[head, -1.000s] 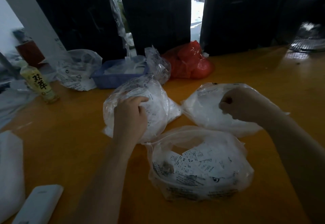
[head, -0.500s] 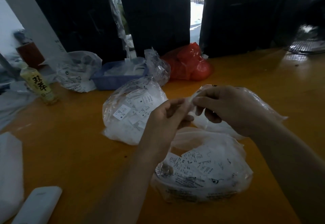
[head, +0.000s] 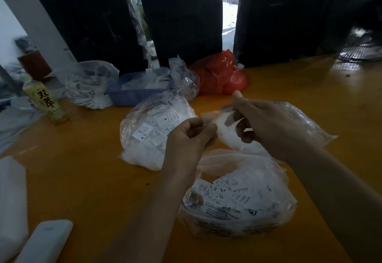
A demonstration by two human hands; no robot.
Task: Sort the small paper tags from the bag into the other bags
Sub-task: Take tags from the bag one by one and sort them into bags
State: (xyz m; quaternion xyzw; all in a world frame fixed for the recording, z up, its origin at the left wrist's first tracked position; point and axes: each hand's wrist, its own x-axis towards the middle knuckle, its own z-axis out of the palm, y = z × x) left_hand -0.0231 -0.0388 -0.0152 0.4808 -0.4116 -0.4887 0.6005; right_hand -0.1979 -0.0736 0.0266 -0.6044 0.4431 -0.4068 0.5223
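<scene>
Tags in hand: we see a small pale bunch of paper tags held in the air between both hands, above the near bag; motion blur leaves us unable to count them.
Left hand: fingers curled, thumb and forefinger pinching the left edge of the bunch.
Right hand: thumb up, fingers curled round the right side of the bunch.
Handling: we judge the tags light, thin and limp, slippery in a stack; we take hold at an edge, with a light pinch.
Source bag: nearest us, mouth open, loose printed tags inside.
Left bag: clear, full of tags, some marked M.
Right bag: behind the right hand.
Table: orange, bearing all three bags.
</scene>
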